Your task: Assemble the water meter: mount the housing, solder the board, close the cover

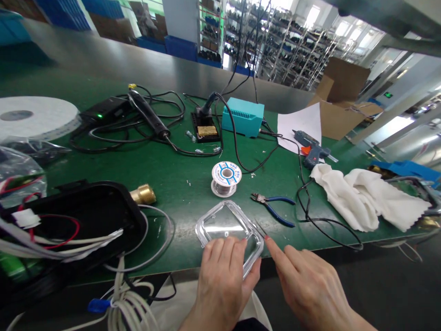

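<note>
My left hand (222,280) rests on a clear plastic cover (229,230) at the near edge of the green bench (172,179), fingers curled over its near rim and gripping it. My right hand (306,282) sits just right of the cover, fingers pinched round a thin metal tool, perhaps tweezers (261,228), whose tip touches the cover's right corner.
A solder spool (226,177) and blue-handled pliers (274,207) lie just beyond the cover. A black housing with wires and a brass fitting (143,194) is at left. White cloth (365,195), glue gun (312,149), soldering station (243,117) and cables stand farther back.
</note>
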`<state>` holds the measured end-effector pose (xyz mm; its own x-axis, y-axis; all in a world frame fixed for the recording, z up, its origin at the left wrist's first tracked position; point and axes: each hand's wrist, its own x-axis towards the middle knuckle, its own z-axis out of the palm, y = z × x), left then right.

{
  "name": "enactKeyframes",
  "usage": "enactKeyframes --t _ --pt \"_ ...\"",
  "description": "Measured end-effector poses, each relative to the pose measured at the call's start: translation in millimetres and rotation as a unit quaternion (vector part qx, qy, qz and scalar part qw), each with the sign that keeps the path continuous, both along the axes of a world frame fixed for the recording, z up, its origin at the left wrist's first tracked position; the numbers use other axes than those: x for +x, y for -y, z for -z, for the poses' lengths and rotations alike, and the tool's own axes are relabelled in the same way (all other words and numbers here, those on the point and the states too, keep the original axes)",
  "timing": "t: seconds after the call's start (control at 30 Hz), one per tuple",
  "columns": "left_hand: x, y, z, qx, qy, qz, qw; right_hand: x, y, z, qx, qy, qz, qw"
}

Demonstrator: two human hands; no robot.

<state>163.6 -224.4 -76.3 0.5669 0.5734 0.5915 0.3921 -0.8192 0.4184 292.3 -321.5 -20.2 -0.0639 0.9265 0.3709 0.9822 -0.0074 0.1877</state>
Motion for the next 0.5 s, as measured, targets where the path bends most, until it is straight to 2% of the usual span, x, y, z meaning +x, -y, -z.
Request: enactKeyframes --t 0.27,0.5 --pt "0.9 -0.6 2.3 0.015 -0.017 -0.013 1.000 -2.9 -7.6 -18.8 -0.049 0.047 -0.015 0.998" --pt "1.3 -1.1 2.9 0.025 -0.010 -0.019 0.999 -3.7 1.8 -12.3 -0.052 0.060 -0.008 0.997"
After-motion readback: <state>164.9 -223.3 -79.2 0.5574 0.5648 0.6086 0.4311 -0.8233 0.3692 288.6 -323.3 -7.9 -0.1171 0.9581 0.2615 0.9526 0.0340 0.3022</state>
